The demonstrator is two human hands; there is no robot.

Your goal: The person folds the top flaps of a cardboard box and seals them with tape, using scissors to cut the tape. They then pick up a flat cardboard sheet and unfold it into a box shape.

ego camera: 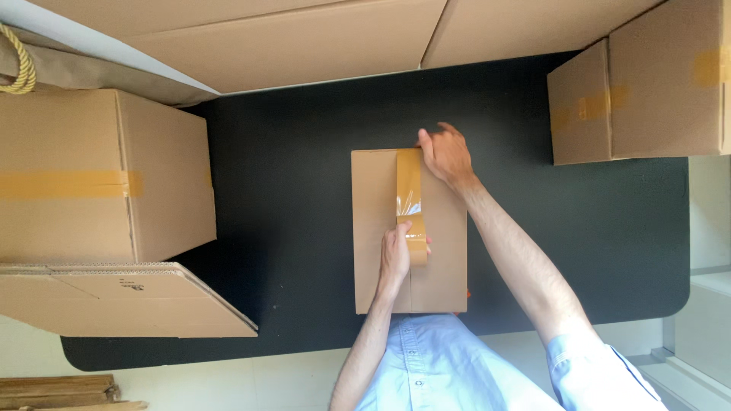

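Near the table's (289, 228) front edge lies a small cardboard box (373, 228). On its lid, the left hand (396, 255) pinches glossy brown tape (410, 199) running along the seam; the right hand (445, 156), fingers loosely curled, presses the tape's far end. Bare black tabletop flanks the box. Bigger taped boxes (91, 175) crowd both far corners.
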